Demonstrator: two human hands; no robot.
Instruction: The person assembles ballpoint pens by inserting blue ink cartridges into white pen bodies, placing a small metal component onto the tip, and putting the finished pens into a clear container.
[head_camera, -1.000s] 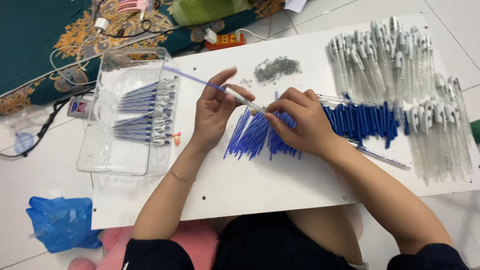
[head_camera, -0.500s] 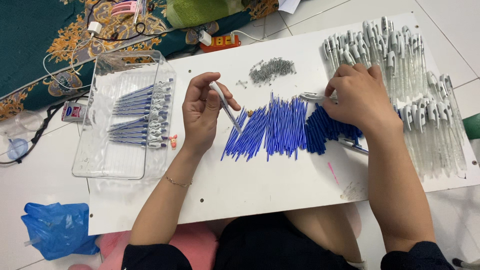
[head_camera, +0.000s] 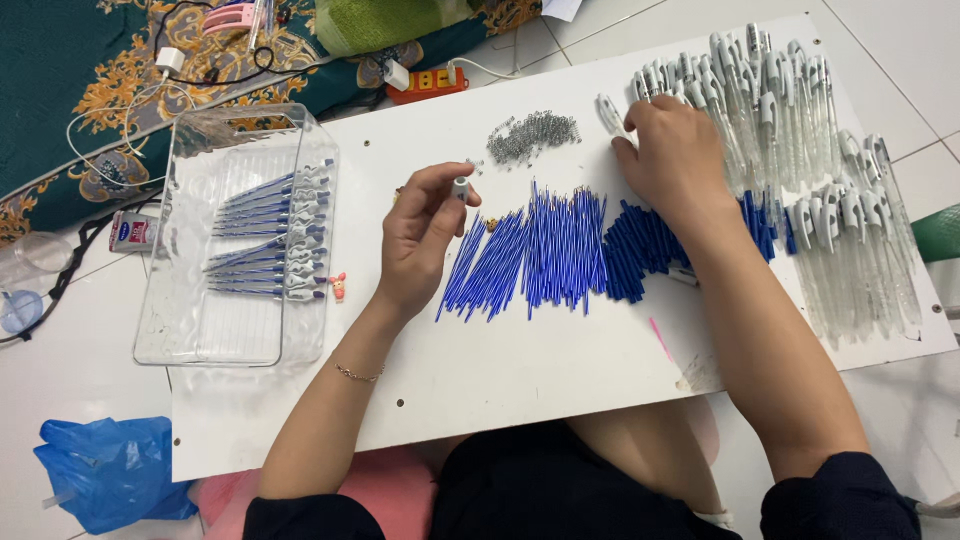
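Assembling pens, barrel-fetch step: my left hand pinches a small pen part between thumb and fingertips, just left of the blue refills. My right hand, up-right of the refills, curls its fingers onto a clear barrel; whether they have closed I cannot tell. Next move, judged: secure grip, bring barrel over.

Bright, even light; soft shadows.

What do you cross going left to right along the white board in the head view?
Clear plastic tray of assembled blue pens → left hand pinching a small pen piece → fanned row of blue ink refills → right hand → pile of clear pen barrels.
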